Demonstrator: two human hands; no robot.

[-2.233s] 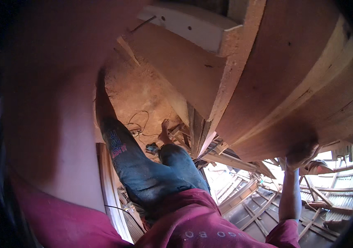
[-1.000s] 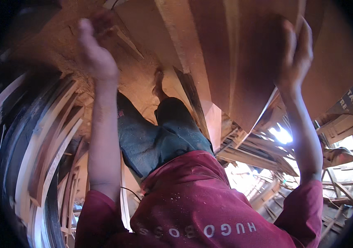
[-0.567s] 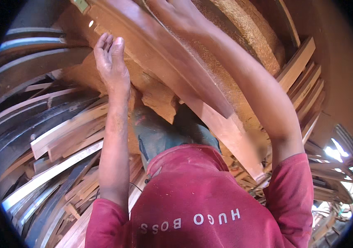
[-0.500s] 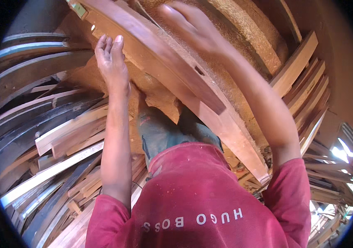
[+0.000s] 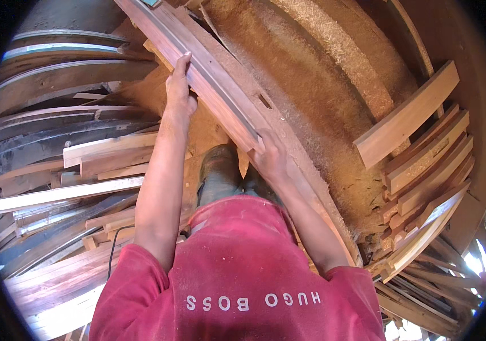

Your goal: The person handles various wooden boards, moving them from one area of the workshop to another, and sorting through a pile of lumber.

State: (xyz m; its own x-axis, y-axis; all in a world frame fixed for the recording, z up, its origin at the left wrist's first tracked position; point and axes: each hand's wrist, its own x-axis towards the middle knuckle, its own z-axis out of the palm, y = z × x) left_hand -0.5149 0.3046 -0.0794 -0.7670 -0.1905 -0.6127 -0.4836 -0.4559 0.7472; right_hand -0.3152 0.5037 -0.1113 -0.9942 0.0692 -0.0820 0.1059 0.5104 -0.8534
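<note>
Many long boards [image 5: 112,149] fill my view from eight round to ten o'clock, some dark, some pale, seeming to bend toward the rim of the lens. At eight o'clock I make out a thin black cable [image 5: 110,256] curving just beside the left sleeve.

At eleven o'clock is the left hand [image 5: 179,94], clamped on the near edge of a reddish grooved plank [image 5: 211,99]; I see the thumb laid on top, while the other fingers are mostly hidden from me. The plank slants from eleven o'clock down to the middle of my picture. Below it show dark trousers [image 5: 217,170] and, at six o'clock, a red shirt [image 5: 243,250].

Just off centre toward two o'clock, the right hand [image 5: 271,156] has its fingers curled round the plank's nearer end. The plank lies along a dusty wooden tabletop [image 5: 280,125] with a small dark slot [image 5: 264,101] at one o'clock.

Past it, sawdust [image 5: 311,102] spreads between one and two o'clock. Farther right, a loose board [image 5: 405,116] lies tilted above a stack of timber [image 5: 433,165] at three o'clock, and bright light [image 5: 473,264] comes through near four.
</note>
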